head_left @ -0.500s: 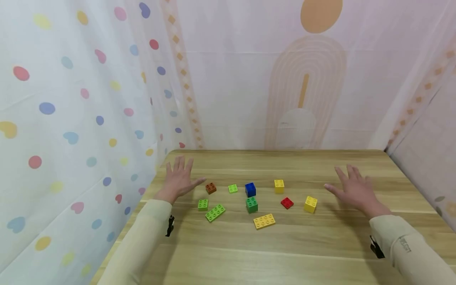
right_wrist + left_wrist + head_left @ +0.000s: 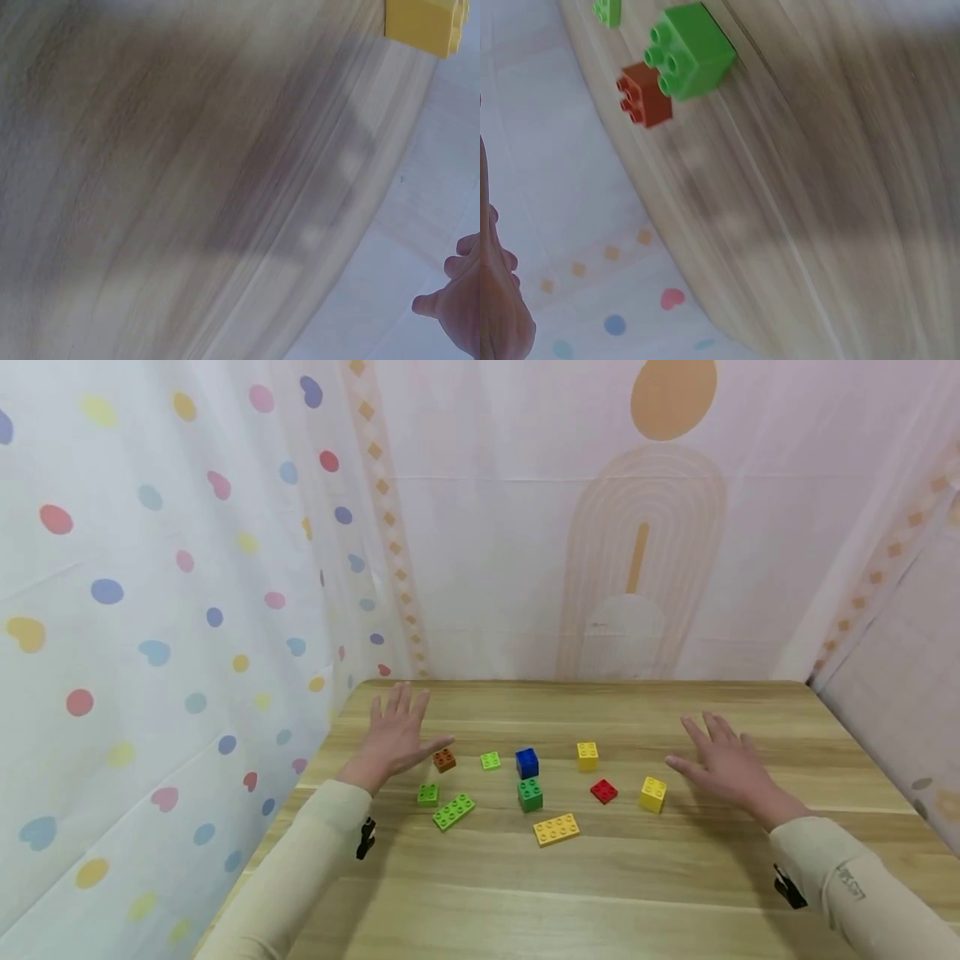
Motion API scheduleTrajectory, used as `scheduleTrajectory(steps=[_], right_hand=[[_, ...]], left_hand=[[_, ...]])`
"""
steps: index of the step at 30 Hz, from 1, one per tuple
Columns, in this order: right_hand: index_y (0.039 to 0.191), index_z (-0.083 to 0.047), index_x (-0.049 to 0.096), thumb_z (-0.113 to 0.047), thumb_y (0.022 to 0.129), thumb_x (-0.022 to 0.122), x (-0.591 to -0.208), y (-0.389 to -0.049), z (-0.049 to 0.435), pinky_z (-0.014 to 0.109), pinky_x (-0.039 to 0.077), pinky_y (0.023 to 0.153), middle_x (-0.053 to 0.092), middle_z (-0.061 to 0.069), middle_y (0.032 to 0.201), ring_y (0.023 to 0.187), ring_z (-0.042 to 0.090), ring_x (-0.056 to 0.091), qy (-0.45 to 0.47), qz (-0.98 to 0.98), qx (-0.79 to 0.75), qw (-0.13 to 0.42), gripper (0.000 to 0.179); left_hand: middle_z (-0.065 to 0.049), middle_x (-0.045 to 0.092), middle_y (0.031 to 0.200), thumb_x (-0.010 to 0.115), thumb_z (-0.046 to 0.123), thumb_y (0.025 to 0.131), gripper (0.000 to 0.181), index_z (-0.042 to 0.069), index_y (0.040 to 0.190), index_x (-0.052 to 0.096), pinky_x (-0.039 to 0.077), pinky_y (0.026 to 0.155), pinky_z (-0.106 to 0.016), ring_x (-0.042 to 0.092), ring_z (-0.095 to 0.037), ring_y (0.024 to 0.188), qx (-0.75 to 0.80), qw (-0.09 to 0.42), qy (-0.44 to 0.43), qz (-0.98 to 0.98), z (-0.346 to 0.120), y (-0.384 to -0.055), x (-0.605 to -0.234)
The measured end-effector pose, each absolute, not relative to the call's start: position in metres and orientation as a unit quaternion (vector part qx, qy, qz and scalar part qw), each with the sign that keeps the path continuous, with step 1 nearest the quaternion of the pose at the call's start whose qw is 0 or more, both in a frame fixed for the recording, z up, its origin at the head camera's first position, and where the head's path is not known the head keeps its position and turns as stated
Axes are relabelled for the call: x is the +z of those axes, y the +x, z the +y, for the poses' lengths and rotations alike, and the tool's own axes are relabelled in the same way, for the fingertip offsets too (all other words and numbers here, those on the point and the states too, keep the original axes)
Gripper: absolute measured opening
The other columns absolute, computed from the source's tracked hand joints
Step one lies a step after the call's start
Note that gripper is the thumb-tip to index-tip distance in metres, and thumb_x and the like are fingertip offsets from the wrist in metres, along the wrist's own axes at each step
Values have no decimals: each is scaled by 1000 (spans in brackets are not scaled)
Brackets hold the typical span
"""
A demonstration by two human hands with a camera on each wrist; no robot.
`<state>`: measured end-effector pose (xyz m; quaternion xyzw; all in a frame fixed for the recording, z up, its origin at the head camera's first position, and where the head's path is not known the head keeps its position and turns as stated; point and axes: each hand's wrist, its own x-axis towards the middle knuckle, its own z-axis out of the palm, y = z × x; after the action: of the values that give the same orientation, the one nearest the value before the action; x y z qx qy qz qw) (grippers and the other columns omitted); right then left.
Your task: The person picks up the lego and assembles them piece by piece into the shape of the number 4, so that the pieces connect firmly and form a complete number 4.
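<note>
My left hand (image 2: 393, 739) hovers at the left of the bricks with its fingers spread, holding nothing. Its thumb is nearest to a brown brick (image 2: 444, 760); a small green brick (image 2: 428, 794) lies closer to the wrist. On the other side, my right hand (image 2: 727, 766) is spread above the table, also holding nothing, with a yellow brick (image 2: 652, 794) to its left. In the left wrist view the brown brick (image 2: 646, 96) sits beyond a green brick (image 2: 694, 54). Part of a yellow brick (image 2: 420, 24) shows in the right wrist view.
Between the hands lie a lime brick (image 2: 490, 761), blue brick (image 2: 527, 763), green brick (image 2: 530, 794), red brick (image 2: 603, 791), another yellow brick (image 2: 587, 756), long green brick (image 2: 453, 812) and long yellow brick (image 2: 557, 829). Patterned curtains (image 2: 495, 568) hang behind the wooden table (image 2: 480, 902).
Both hands have moved inward, the left one to the right and the right one to the left. The bricks stay where they were; the head view has tilted slightly.
</note>
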<state>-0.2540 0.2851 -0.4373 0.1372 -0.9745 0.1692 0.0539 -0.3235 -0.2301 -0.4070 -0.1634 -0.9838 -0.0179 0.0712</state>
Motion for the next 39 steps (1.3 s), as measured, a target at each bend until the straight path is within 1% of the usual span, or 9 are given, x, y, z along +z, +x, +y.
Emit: scheduleTrajectory(steps=[3, 10, 12, 18, 22, 26, 32, 39], right_hand=[[152, 5, 29, -55, 99, 52, -438, -252, 282, 76, 12, 103, 16, 41, 152, 140, 57, 14, 144, -974, 168, 58, 83], [151, 6, 31, -50, 99, 54, -441, -247, 278, 73, 19, 104, 20, 40, 151, 137, 58, 21, 164, -967, 180, 70, 80], [151, 6, 31, -49, 99, 54, -442, -246, 277, 72, 21, 104, 20, 40, 152, 136, 59, 22, 166, -965, 193, 64, 79], [151, 6, 31, -47, 99, 56, -446, -242, 271, 71, 26, 102, 23, 38, 152, 135, 58, 26, 170, -958, 225, 51, 79], [152, 4, 30, -48, 99, 56, -450, -240, 269, 71, 28, 101, 25, 36, 152, 135, 57, 28, 168, -956, 239, 40, 79], [153, 4, 29, -49, 98, 57, -454, -238, 267, 72, 27, 101, 27, 35, 151, 135, 57, 28, 162, -950, 266, 29, 80], [152, 5, 31, -50, 95, 62, -458, -236, 263, 71, 29, 101, 35, 37, 147, 132, 57, 32, 160, -944, 287, 18, 85], [148, 5, 39, -49, 93, 66, -462, -236, 260, 68, 33, 100, 43, 33, 143, 130, 55, 38, 167, -942, 292, 16, 82]], left_hand=[[-25, 2, 162, 39, 78, 90, 102, 6, 159, 17, -2, 112, -65, -1, -40, 149, -13, 69, -172, -983, -222, -321, -406], [-25, 13, 161, 43, 75, 91, 99, 5, 157, 23, 8, 112, -66, 10, -41, 148, -15, 84, -199, -976, -201, -319, -407], [-24, 15, 161, 45, 74, 91, 98, 5, 157, 23, 8, 112, -65, 11, -41, 148, -33, 77, -202, -976, -195, -317, -408], [-21, 18, 161, 46, 74, 90, 97, 9, 158, 22, 6, 115, -61, 10, -38, 149, -76, 48, -208, -974, -175, -313, -412], [-19, 20, 161, 46, 73, 91, 95, 10, 158, 23, 8, 116, -58, 12, -36, 149, -88, 40, -219, -971, -163, -309, -417], [-17, 20, 161, 47, 74, 90, 96, 11, 158, 22, 10, 117, -55, 13, -35, 149, -105, 31, -225, -968, -153, -303, -420], [-15, 24, 161, 56, 71, 87, 97, 12, 158, 26, 19, 116, -53, 20, -35, 147, -167, 1, -212, -963, -141, -291, -423], [-14, 29, 159, 65, 65, 86, 94, 14, 157, 29, 26, 112, -56, 26, -36, 145, -216, -20, -199, -956, -133, -285, -432]])
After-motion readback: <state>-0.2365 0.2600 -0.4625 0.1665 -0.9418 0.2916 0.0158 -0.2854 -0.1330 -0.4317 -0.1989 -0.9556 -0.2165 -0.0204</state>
